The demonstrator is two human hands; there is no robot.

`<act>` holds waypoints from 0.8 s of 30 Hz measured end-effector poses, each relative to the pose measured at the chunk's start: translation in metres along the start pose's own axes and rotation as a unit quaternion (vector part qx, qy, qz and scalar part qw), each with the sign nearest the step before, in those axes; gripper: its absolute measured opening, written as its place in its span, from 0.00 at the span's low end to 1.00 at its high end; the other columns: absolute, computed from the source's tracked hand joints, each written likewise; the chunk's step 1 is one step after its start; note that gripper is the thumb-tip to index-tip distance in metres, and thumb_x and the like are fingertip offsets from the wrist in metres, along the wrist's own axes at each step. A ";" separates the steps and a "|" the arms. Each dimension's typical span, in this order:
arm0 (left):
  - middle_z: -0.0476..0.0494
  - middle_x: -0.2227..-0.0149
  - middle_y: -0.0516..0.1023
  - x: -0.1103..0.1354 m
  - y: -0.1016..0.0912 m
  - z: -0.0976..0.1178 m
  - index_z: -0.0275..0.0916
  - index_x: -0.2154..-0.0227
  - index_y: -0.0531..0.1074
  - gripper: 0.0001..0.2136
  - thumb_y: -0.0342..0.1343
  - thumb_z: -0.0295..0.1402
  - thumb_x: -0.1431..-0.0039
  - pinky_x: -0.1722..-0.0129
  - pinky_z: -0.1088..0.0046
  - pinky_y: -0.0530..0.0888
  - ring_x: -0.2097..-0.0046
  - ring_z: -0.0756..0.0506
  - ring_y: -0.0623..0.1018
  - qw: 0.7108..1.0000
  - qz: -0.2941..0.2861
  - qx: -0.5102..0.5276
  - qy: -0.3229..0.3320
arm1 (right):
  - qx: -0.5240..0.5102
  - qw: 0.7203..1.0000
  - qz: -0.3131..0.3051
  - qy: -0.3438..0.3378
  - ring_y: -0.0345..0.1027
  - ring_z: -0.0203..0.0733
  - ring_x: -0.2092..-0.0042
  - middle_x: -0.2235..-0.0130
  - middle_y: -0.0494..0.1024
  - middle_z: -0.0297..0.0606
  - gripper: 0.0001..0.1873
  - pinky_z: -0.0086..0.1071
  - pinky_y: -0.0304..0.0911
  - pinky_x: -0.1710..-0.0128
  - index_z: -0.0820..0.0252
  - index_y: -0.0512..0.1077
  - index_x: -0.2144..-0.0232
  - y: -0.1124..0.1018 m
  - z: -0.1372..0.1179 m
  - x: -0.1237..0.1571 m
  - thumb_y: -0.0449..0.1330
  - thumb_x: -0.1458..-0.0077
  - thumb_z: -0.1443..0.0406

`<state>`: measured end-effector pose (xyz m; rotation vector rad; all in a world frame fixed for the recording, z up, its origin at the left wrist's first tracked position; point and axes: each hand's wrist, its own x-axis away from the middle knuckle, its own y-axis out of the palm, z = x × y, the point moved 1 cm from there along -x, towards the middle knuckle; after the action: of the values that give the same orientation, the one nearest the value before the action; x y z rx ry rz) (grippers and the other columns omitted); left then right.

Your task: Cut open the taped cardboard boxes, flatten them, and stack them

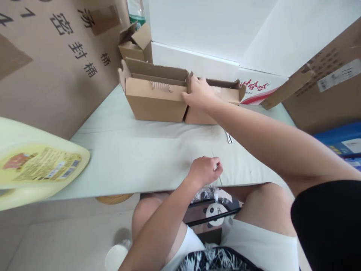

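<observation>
Two open cardboard boxes stand side by side against the back of the table. My right hand (200, 91) reaches to the right-hand box (199, 116), its fingers closed over the box's upper left edge where the boxes meet. The left-hand box (158, 108) has its flaps up, with a ragged torn strip along the front rim. My left hand (207, 170) hovers by the table's front edge, fingers curled in, and nothing shows in them. Beyond it, a small metallic tool (229, 137) lies on the cloth, partly covered by my right forearm.
A pale yellow jug (42, 165) is at the left, before a large carton (73, 79). Behind the boxes are a smaller open box (135, 51), a bottle (137, 13) and a white carton with red print (258, 84). More cartons (332, 86) stand right of the light green cloth (126, 158).
</observation>
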<state>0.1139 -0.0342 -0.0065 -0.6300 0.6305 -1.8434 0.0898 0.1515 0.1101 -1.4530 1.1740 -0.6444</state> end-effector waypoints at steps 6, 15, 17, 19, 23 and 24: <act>0.46 0.69 0.82 0.005 -0.012 -0.011 0.45 0.63 0.79 0.13 0.48 0.37 0.34 0.63 0.68 0.71 0.64 0.41 0.81 1.000 0.013 0.009 -0.007 | -0.032 0.996 0.059 -0.052 0.70 0.56 0.44 0.48 0.75 0.47 0.20 0.57 0.66 0.40 0.53 0.65 0.43 -0.021 0.070 0.034 0.51 0.35 0.56; 0.49 0.77 0.77 -0.008 0.000 -0.019 0.43 0.72 0.76 0.12 0.49 0.36 0.37 0.72 0.71 0.62 0.73 0.46 0.74 0.997 0.071 0.014 0.018 | 0.089 0.992 -0.026 -0.085 0.44 0.73 0.26 0.29 0.56 0.58 0.53 0.65 0.42 0.29 0.62 0.55 0.31 -0.016 0.155 0.012 0.72 0.55 0.59; 0.51 0.79 0.74 -0.017 0.004 -0.020 0.43 0.75 0.75 0.12 0.50 0.35 0.38 0.74 0.72 0.59 0.76 0.47 0.71 0.995 0.097 0.016 0.034 | 0.092 0.990 -0.027 -0.100 0.51 0.71 0.29 0.33 0.63 0.59 0.53 0.63 0.41 0.30 0.66 0.55 0.30 -0.018 0.143 0.002 0.72 0.54 0.59; 0.51 0.81 0.72 -0.027 0.006 -0.022 0.42 0.77 0.73 0.12 0.50 0.34 0.40 0.74 0.72 0.59 0.77 0.49 0.69 0.989 0.138 0.017 0.051 | 0.090 0.990 -0.032 -0.102 0.61 0.66 0.35 0.39 0.70 0.55 0.48 0.60 0.50 0.34 0.65 0.59 0.33 -0.022 0.132 0.001 0.72 0.53 0.60; 0.51 0.83 0.67 -0.039 -0.002 -0.024 0.41 0.80 0.69 0.13 0.49 0.33 0.40 0.74 0.72 0.59 0.79 0.50 0.67 0.961 0.264 0.009 0.078 | 0.077 0.984 0.067 -0.145 0.68 0.57 0.48 0.52 0.74 0.47 0.24 0.53 0.61 0.47 0.60 0.71 0.46 -0.033 0.131 0.042 0.65 0.44 0.59; 0.51 0.83 0.66 -0.039 -0.007 -0.024 0.41 0.79 0.69 0.13 0.49 0.33 0.40 0.75 0.72 0.60 0.79 0.50 0.66 0.951 0.298 0.006 0.082 | 0.069 0.979 0.104 -0.160 0.69 0.56 0.50 0.55 0.74 0.46 0.19 0.52 0.61 0.49 0.59 0.73 0.50 -0.037 0.134 0.059 0.63 0.42 0.59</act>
<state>0.1058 0.0079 -0.0246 -0.2345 0.8160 -1.3332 0.2406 0.1492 0.0995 -1.2425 0.9903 -0.3263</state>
